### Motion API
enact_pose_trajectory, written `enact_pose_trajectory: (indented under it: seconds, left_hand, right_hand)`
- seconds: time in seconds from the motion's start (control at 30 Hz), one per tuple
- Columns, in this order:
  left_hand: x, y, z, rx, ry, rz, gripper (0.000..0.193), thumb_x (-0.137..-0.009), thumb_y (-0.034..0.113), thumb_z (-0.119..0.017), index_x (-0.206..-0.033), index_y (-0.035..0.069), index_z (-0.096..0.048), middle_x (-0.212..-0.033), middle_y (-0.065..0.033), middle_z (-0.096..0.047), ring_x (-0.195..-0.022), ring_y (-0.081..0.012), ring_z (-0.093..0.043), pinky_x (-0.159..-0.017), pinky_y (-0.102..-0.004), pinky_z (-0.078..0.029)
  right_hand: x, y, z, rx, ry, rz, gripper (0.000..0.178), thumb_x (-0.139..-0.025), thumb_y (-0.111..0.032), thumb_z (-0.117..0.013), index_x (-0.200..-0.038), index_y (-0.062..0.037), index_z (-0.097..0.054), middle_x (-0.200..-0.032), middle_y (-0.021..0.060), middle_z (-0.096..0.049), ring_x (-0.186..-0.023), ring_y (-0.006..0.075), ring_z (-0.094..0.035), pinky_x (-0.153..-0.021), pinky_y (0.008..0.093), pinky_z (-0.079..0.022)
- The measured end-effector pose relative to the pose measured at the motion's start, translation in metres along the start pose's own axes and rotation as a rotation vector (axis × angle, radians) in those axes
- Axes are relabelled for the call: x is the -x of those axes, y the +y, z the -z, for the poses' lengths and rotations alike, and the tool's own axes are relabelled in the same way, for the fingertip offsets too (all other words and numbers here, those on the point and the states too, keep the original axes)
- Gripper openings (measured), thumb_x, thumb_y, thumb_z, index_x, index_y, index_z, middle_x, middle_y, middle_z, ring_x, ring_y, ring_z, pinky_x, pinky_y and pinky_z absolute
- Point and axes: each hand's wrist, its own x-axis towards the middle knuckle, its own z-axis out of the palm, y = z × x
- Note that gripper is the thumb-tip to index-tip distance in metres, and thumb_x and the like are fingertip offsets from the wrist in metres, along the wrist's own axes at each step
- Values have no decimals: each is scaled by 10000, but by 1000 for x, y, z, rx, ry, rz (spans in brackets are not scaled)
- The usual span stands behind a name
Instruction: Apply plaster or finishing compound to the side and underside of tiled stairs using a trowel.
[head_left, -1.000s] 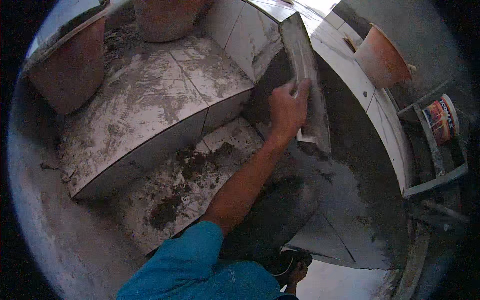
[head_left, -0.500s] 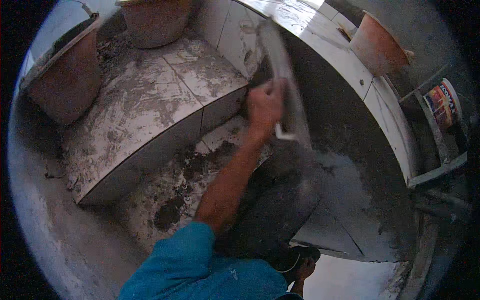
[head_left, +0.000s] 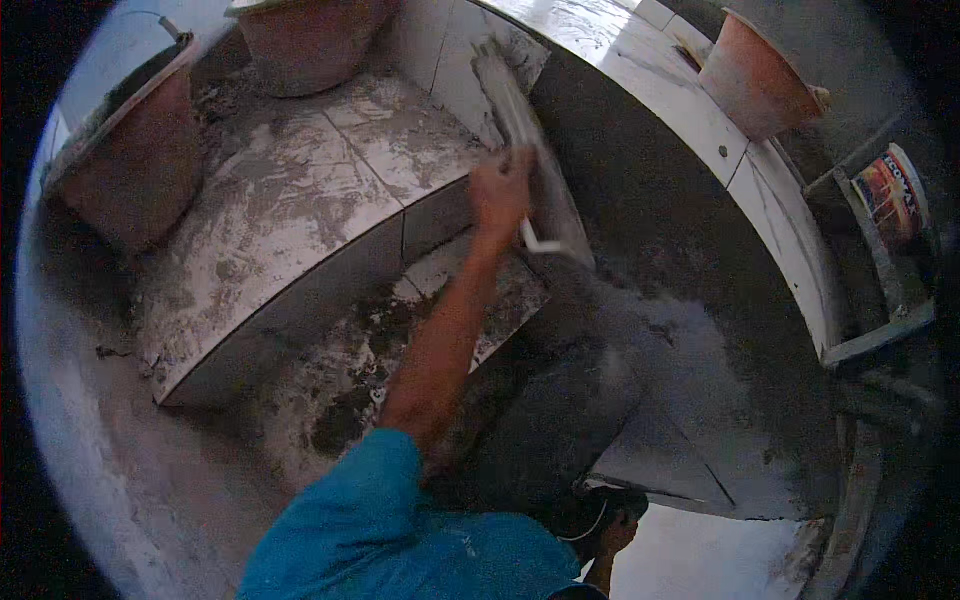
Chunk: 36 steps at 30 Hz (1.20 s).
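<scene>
Right hand (head_left: 500, 193), upper centre of frame, fingers clamped round the handle of a long trowel (head_left: 528, 140). Since a second ago hand and trowel have travelled up-left along the dark mortar wall (head_left: 650, 230), blade now reaching the white wall tiles (head_left: 440, 45); spreading stroke looks underway. Left hand not visible. Tiled step (head_left: 290, 210) lies left.

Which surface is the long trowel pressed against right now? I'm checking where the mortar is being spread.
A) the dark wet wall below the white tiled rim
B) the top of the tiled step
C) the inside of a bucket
A: the hand holds the trowel against the dark mortar wall, beside the tiled step.
</scene>
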Motion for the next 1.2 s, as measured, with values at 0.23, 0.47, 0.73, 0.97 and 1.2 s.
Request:
enact_pose_trajectory:
  seconds: [0.23,0.47,0.73,0.97,1.2]
  left_hand:
    - [-18,-9,-12,-24,71,118,435,-831,341,-544,-865,-90,-593,-584,-133,-568,-553,-197,-551,-562,-361,-429]
    - [25,16,-18,22,-34,26,331,-849,264,-535,-916,-51,-613,-685,-104,-618,-614,-219,-577,-608,-341,-446]
    - [82,57,-50,80,-62,-391,367,-798,303,-604,-1041,28,-602,-869,-144,-643,-734,-196,-613,-672,-319,-468]
    - [-3,0,4,-173,-35,-374,477,-754,390,-629,-996,-20,-601,-840,-212,-611,-760,-315,-615,-674,-381,-473]
    - [-26,2,-18,-381,-63,-532,467,-722,402,-657,-976,14,-608,-818,-180,-615,-734,-319,-604,-663,-370,-475]
  right_hand:
    - [-3,7,-1,-143,127,94,343,-833,-331,-539,-957,-19,-605,-897,144,-606,-823,303,-558,-745,374,-448]
    - [0,8,7,-123,107,179,284,-836,-279,-535,-941,-23,-599,-984,143,-592,-911,279,-555,-785,369,-445]
    - [-5,69,-9,-511,34,105,324,-807,-275,-584,-1017,-28,-591,-1028,163,-574,-953,303,-536,-844,397,-413]
    - [-14,-75,23,342,-164,-459,304,-800,-250,-586,-987,-11,-603,-1022,163,-577,-973,311,-519,-871,390,-398]
    - [3,-22,24,95,-50,-299,377,-809,-307,-549,-995,19,-592,-1009,195,-572,-974,337,-515,-856,405,-399]
